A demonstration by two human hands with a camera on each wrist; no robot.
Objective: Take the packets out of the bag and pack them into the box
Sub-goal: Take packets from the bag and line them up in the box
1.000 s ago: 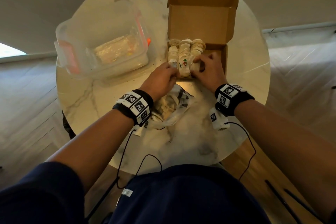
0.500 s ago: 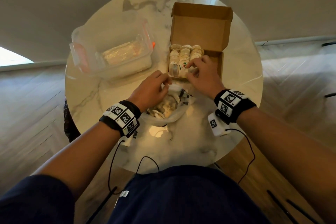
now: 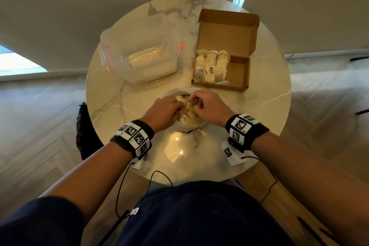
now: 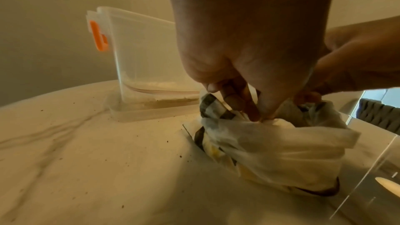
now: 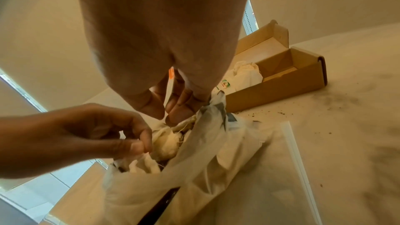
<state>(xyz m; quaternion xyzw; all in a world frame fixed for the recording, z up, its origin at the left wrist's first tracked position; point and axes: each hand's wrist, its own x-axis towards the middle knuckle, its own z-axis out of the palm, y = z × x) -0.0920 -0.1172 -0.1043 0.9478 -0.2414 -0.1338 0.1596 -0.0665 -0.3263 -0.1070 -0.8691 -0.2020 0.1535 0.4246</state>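
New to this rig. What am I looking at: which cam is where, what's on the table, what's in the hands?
There is no robot here: a person works bare-handed, with tagged bands and a camera on each wrist. The top-down picture comes from a head-worn camera; the other two look along each hand at its fingers.

On the round marble table stand an open cardboard box with three rows of pale packets filling its left part, and a clear plastic container with orange clips. Nearest the person lies a white bag with more packets inside.

The left hand pinches the bag's edge, holding it open. The right hand reaches into the mouth, fingers curled at a packet; whether they grip it yet is unclear.
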